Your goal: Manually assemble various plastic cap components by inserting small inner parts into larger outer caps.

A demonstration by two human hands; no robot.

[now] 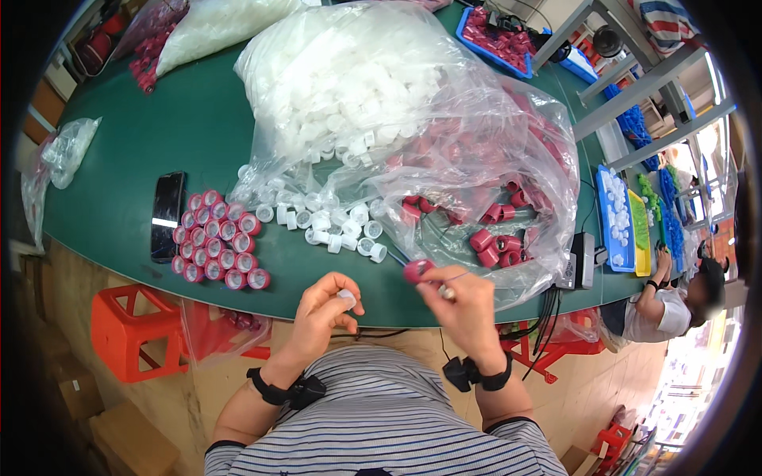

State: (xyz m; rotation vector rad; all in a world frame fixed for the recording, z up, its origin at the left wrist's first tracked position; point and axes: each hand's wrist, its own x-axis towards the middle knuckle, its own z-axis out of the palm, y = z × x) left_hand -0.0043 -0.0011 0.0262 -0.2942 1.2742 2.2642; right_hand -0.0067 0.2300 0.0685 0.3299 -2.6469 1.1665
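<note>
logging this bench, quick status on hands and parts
Left hand: holding white piece. Right hand: holding red cap. Loose white caps ahead. Clear bag close by right hand.

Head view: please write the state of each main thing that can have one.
Left hand: curled, holding a small white piece.
Right hand: holding a dark red cap.
Phone: flat, screen dark.
Red caps beside phone: closely grouped.
White pieces: some bagged, some loose.
Orange stool at left: upright.

The green table (119,198) bears a phone (167,230), red caps (213,247), white caps (321,220) and bags (341,63).
</note>
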